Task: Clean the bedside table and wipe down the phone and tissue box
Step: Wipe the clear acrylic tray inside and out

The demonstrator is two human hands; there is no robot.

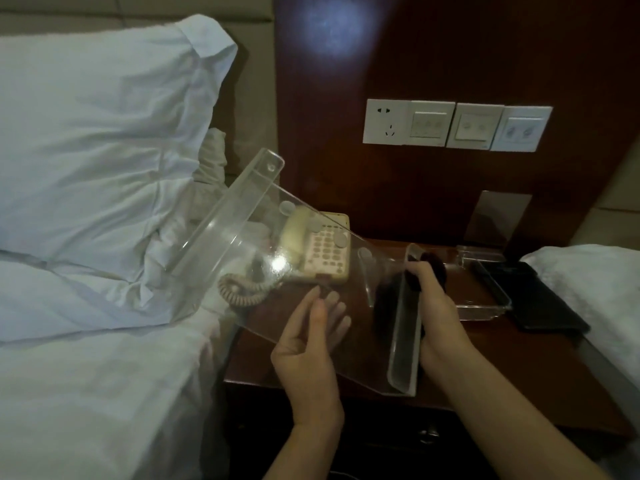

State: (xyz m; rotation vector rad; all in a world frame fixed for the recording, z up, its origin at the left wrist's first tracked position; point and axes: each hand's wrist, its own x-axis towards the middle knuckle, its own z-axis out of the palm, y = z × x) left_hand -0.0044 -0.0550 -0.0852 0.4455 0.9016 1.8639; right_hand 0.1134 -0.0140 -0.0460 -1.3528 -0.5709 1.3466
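Both forearms reach in from the near edge, 2 bare hands over the dark wooden tabletop [491, 372]. The left hand [311, 337] has its fingers [337, 311] fairly straight and spread, lying under the clear plastic cover [242, 237], with the thumb on top of the near edge, so the sheet sits lightly between thumb and fingers. The right hand [433, 306] is curled around the cover's right end wall and presses 1 dark cloth [433, 265] against it.

That cover is 1 large transparent piece, tilted, lifted off the tabletop, running from far left over the bed edge to near right; several round pads show on it. Seen through it, 1 cream phone [318, 247] sits at the far left of the tabletop, handset in its cradle, 1 coiled cord [242, 289] trailing toward the near left.

Right of the hands lies 1 clear plastic tray [485, 299] on the tabletop, and beyond it 1 flat black object [540, 299] at the right edge. Whether either is the tissue box cannot be told.

On the wood wall panel at the far side are 4 white plates [457, 125] in 1 row: 1 socket at left, then 3 switch plates. Below them, 1 small upright sign holder [498, 220] leans at the back.

1 white pillow [104, 133] and white bedding [97, 393] fill the left; another white bed corner [595, 282] shows at right.
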